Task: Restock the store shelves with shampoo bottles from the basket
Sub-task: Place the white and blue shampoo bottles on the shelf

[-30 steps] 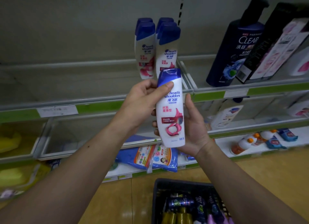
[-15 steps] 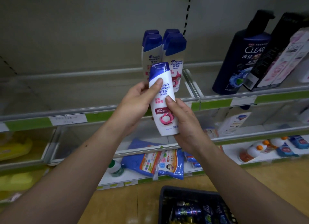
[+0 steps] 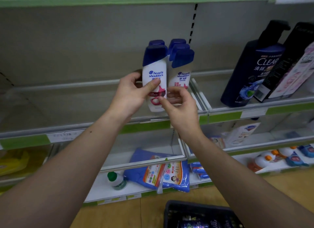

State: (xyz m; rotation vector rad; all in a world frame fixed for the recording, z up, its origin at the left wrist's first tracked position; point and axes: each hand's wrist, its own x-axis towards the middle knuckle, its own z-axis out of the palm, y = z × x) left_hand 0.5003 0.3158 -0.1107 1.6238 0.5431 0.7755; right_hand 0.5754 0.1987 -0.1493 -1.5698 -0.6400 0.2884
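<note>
Head view: left hand [image 3: 130,95] grips blue-capped white plastic shampoo bottle [image 3: 154,69], label outward for display, at grey metal shelf [image 3: 68,105] front; right hand [image 3: 181,107] loosely curled, thumb steadying it.

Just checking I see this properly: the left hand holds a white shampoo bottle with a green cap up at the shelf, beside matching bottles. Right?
Not quite: in the head view the cap is dark blue, not green. Otherwise yes: the left hand grips the white shampoo bottle at the shelf, beside matching bottles.
</note>
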